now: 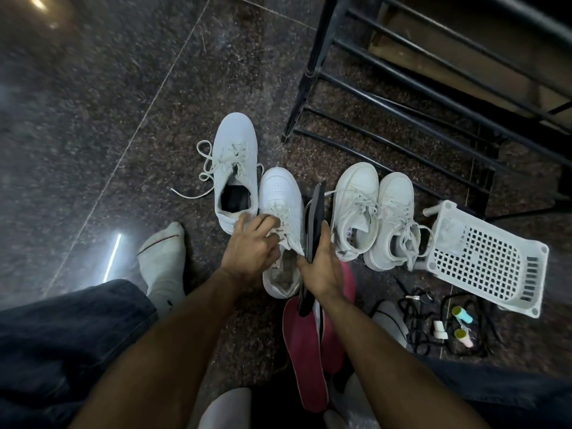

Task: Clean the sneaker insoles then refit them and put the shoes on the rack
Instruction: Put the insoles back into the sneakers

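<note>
Several white sneakers stand on the dark stone floor. My left hand grips the tongue and laces of the middle white sneaker, whose opening faces me. My right hand holds a dark insole on edge, just right of that sneaker. A pale blue-white sneaker with a dark insole inside stands to the left. Two more white sneakers sit side by side to the right. Two pink-red insoles lie on the floor under my right forearm.
A black metal shoe rack stands at the upper right. A white plastic basket lies tipped on its side at right, with black cords and small bottles in front of it. My socked foot rests at left.
</note>
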The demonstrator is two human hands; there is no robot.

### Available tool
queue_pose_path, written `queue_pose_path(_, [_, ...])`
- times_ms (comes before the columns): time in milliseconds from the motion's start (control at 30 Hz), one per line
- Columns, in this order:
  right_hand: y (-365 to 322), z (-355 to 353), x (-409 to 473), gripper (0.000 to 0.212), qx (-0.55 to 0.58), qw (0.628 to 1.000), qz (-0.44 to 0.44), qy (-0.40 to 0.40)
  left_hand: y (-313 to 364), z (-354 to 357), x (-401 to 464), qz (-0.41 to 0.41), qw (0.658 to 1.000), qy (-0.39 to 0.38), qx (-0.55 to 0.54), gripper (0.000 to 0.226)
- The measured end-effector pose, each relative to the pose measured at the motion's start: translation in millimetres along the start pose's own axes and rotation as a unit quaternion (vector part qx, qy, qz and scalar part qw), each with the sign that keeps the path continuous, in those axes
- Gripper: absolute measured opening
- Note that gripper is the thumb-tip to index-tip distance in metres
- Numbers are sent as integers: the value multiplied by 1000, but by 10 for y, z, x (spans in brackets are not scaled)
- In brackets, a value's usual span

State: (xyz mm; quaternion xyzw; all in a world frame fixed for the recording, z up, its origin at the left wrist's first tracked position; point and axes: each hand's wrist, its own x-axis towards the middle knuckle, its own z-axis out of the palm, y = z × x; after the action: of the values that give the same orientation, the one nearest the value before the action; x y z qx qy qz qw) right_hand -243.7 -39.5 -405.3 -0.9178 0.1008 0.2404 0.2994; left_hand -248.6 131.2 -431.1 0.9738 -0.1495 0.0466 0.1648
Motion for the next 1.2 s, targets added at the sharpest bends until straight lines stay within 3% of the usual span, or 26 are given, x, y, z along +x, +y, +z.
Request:
queue_pose_path(167, [42,-183,-90,100,-22,999,-9,-23,-91,-166,318,-63,978,-173,-103,25])
queue_pose_path(300, [132,-395,-401,97,-94,995,-39,-27,-121,-237,569,-133,953,-245,-117,15])
queue_pose_path(500, [256,-563,-1042,88,-218,971,-84,-53,-63,-305,637,-206,931,-258,-156,13])
queue_pose_path(767, [-20,-572,-1468,96,-264,959,-83,-69,0,-357,588,-242,916,-258,-190,14])
queue_pose_path(1200, [-517,63,-1049,99,-134,989,55,-6,3,-381,610,-261,907,-266,-197,19])
